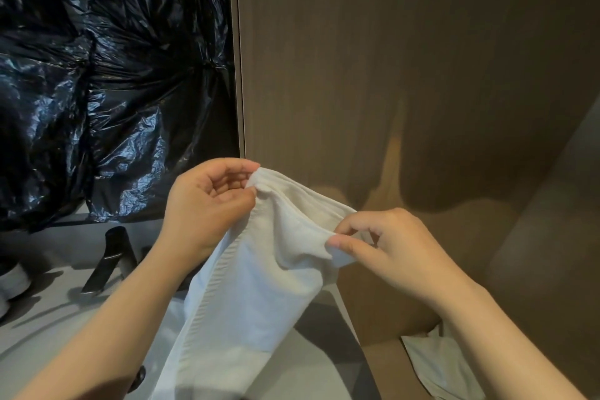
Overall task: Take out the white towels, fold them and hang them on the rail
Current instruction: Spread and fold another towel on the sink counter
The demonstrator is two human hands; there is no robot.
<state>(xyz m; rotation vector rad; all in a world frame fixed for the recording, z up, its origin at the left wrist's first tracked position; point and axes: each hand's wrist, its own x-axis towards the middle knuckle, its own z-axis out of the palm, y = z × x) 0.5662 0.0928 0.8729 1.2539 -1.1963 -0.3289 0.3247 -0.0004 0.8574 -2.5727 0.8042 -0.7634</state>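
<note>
Wood panel behind. We pinch white towel top edge: left hand at corner, right hand further along. Soft, light, limp; we judge corners the best hold.

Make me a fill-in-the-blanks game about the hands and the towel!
The left hand and right hand both pinch the ____ towel.
The colour of the crinkly plastic sheet is ____.
The dark faucet stands to the ____ of the towel.
Missing words: white, black, left.

Left grip and right grip bare, forearms bare to the frame edge, short plain fingernails
</note>
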